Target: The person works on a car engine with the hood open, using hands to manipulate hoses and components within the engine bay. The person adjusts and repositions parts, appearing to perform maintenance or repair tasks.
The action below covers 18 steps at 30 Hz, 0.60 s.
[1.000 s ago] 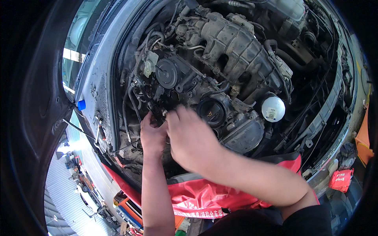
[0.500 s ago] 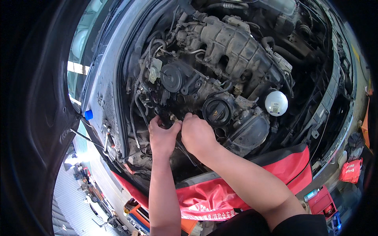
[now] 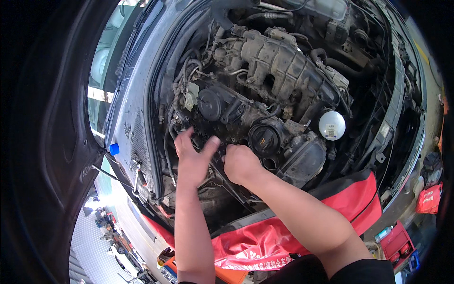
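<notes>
Both my hands reach into the near side of a dusty car engine (image 3: 279,66). My left hand (image 3: 191,163) is over the dark hoses and wiring, its thumb and fingers spread apart with nothing seen between them. Beside it, my right hand (image 3: 242,164) is closed low against the engine; whatever its fingers grip is hidden. Just right of that hand sits the black oil filler cap (image 3: 263,138), screwed into the engine top. Beyond my left hand are a round black cover (image 3: 209,105) and a pale translucent plastic piece (image 3: 191,96) by the hoses.
A red fender cover (image 3: 246,244) hangs over the near edge of the bay. A round white object (image 3: 332,125) with a label rests at the right of the engine. At the left lie a blue cap (image 3: 114,148) and a metal hand tool (image 3: 137,174). The raised hood (image 3: 42,118) fills the far left.
My left thumb and fingers have spread apart and moved off from the right hand. The right hand stays closed near the same spot. The whole view has shifted slightly.
</notes>
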Tool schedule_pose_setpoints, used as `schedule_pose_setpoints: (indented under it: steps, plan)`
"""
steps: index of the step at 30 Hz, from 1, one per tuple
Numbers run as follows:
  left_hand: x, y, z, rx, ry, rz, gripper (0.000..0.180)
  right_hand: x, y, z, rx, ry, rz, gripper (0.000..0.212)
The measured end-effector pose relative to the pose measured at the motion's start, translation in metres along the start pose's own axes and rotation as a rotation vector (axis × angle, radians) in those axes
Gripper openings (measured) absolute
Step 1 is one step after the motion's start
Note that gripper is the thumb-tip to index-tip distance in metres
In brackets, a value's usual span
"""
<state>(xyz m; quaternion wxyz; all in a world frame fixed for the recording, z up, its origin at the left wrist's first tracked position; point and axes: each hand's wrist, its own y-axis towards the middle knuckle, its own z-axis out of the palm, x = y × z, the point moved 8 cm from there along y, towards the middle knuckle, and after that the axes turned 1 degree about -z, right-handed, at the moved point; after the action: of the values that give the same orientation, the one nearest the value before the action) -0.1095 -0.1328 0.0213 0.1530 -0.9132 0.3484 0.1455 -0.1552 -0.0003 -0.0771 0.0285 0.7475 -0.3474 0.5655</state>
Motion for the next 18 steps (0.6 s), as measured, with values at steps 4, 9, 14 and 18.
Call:
schedule_pose_setpoints:
  steps: [4, 9, 14, 18]
  plan:
    - [-0.021, 0.047, -0.003, 0.005, 0.243, 0.318, 0.063, -0.001, 0.003, 0.002, 0.038, -0.038, -0.056, 0.031]
    - [-0.022, 0.075, 0.003, 0.079, 0.34, 0.261, 0.058, -0.002, 0.003, -0.006, 0.087, 0.096, 0.031, 0.033]
    - [-0.025, 0.077, 0.002, 0.054, 0.323, 0.298, 0.051, 0.003, 0.002, -0.01, 0.17, 0.067, 0.038, 0.027]
    - [-0.019, 0.075, 0.0, 0.008, 0.288, 0.298, 0.049, 0.002, 0.002, -0.009, 0.159, 0.064, 0.065, 0.026]
